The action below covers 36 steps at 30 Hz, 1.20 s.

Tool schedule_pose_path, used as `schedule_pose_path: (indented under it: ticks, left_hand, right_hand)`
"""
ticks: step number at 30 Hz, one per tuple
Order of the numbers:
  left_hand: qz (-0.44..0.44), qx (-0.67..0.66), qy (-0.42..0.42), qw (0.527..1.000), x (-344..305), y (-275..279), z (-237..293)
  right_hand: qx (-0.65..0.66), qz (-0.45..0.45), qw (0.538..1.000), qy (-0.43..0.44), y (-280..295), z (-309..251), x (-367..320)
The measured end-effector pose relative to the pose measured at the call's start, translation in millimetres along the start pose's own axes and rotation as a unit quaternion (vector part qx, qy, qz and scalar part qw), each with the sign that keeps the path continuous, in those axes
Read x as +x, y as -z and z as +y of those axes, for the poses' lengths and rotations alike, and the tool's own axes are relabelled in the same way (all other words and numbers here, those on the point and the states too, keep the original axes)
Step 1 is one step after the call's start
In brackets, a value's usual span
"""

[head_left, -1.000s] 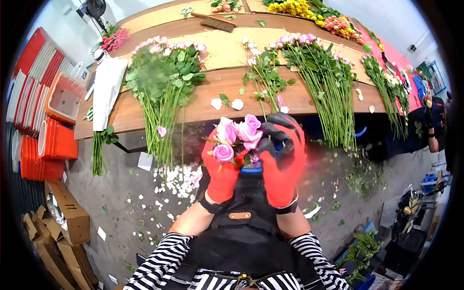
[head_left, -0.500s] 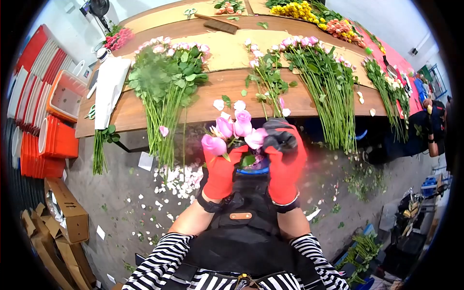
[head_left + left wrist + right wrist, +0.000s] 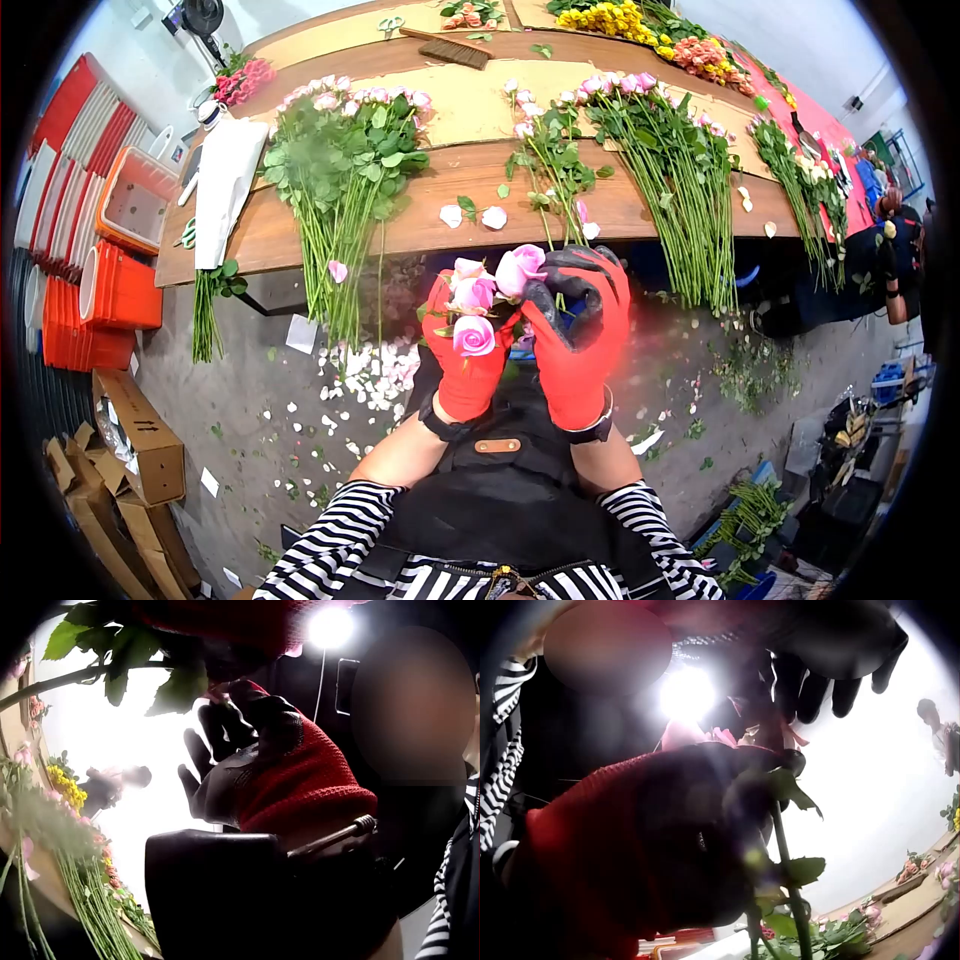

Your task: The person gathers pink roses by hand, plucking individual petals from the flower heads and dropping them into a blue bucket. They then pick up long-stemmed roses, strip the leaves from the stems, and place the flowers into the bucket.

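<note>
In the head view my left hand (image 3: 466, 372), in a red glove with black palm, grips a few leafy stems (image 3: 784, 847) topped by pink roses (image 3: 473, 292). One rose (image 3: 473, 337) faces up near that hand's thumb side. My right hand (image 3: 592, 345), gloved alike, has its thumb and forefinger meeting at the edge of the rightmost rose (image 3: 520, 268), pinching at its petals. Its other fingers (image 3: 217, 724) fan out loosely in the left wrist view. The stems' lower parts are hidden behind the hands in the head view.
A wooden table (image 3: 455, 185) ahead carries bunches of pink roses (image 3: 350, 150), a white-wrapped bunch (image 3: 225, 190), a brush (image 3: 445, 48) and loose petals (image 3: 493, 217). More petals (image 3: 375, 375) litter the floor. Stacked crates (image 3: 120, 290) stand left; another person (image 3: 890, 260) works at right.
The held roses tipped away and swung back, now turned toward me. My right hand moved off slightly, then came back in against the right rose. My left hand keeps its grip.
</note>
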<state>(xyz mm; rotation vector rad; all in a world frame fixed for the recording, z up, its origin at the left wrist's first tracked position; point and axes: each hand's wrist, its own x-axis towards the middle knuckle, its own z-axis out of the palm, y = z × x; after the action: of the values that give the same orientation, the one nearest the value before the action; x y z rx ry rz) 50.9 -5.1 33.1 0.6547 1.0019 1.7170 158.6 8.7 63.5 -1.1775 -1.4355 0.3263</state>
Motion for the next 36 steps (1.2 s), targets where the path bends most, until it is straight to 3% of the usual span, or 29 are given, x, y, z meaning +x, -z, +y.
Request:
schedule_pose_path:
  ticks: [1, 5, 8, 9, 11, 13, 15, 19, 20, 22, 23, 25, 26, 28, 32, 34, 35, 36]
  left_hand:
    - [-0.008, -0.009, 0.049, 0.999, -1.4, -0.4, 5.9]
    - [-0.010, 0.012, -0.087, 0.996, 1.6, 5.5, -16.3]
    - [-0.043, 0.087, -0.116, 0.989, 7.3, 12.5, -15.5]
    - [-0.051, 0.051, -0.061, 0.996, 5.4, 16.6, -18.3]
    - [-0.067, 0.088, -0.076, 0.991, 9.8, 20.1, -15.8]
    - [-0.050, -0.032, 0.021, 0.998, 6.9, 11.7, -0.6]
    - [-0.081, -0.006, 0.045, 0.996, 12.6, 23.2, 0.4]
    - [-0.056, 0.158, -0.092, 0.982, 16.7, 26.0, -8.3]
    - [-0.047, 0.128, -0.108, 0.985, 13.6, 23.5, -11.5]
    - [-0.028, 0.206, -0.201, 0.957, 9.5, 17.9, -15.0]
    - [0.000, 0.091, -0.201, 0.975, 3.6, 8.3, -19.3]
    - [0.008, 0.172, -0.207, 0.963, 5.6, 8.1, -21.4]
    - [0.012, 0.176, -0.250, 0.952, 5.3, 5.6, -21.5]
    - [0.005, 0.187, -0.197, 0.963, 5.6, 10.9, -23.9]
    - [-0.012, 0.008, -0.111, 0.994, 3.0, -2.0, -7.5]
    - [-0.074, 0.158, -0.114, 0.978, 8.3, 11.3, 0.5]
    - [-0.086, 0.216, -0.197, 0.952, 18.0, 12.1, 0.5]
    - [-0.091, 0.126, -0.130, 0.979, 17.9, 10.4, 3.9]
  right_hand:
    - [-0.016, 0.004, 1.000, 0.022, 0.1, -0.7, -0.2]
    - [-0.079, 0.000, 0.990, 0.120, 4.0, -5.3, 1.7]
    - [-0.097, -0.018, 0.978, 0.182, 7.2, -9.2, 0.2]
    - [-0.101, -0.016, 0.972, 0.212, 5.3, -12.6, 1.9]
    - [-0.091, -0.010, 0.965, 0.246, -0.7, -4.8, -2.6]
    - [-0.063, -0.019, 0.969, 0.237, -1.2, -3.6, -6.0]
    - [-0.008, -0.036, 0.973, 0.227, 2.3, -4.2, -2.5]
    - [0.027, -0.050, 0.985, 0.160, 17.2, -4.4, 11.9]
    - [-0.010, -0.031, 0.987, 0.156, 12.4, -0.5, 11.0]
    - [-0.081, -0.019, 0.988, 0.128, 10.8, -6.4, 9.7]
    - [-0.115, -0.012, 0.987, 0.114, 9.4, -9.6, 9.5]
    - [-0.118, -0.007, 0.988, 0.096, 6.2, -9.8, 7.0]
    - [-0.115, 0.000, 0.988, 0.098, 4.6, -7.6, 5.0]
    - [-0.131, 0.014, 0.984, 0.118, 3.2, -5.6, 2.1]
    - [-0.088, 0.008, 0.984, 0.154, 4.9, -7.1, -2.5]
    - [-0.041, -0.014, 0.982, 0.183, 3.4, -5.7, -1.3]
    - [-0.016, -0.022, 0.980, 0.198, 1.2, -0.5, -2.2]
    - [0.018, -0.028, 0.980, 0.198, 3.1, -1.5, -0.7]
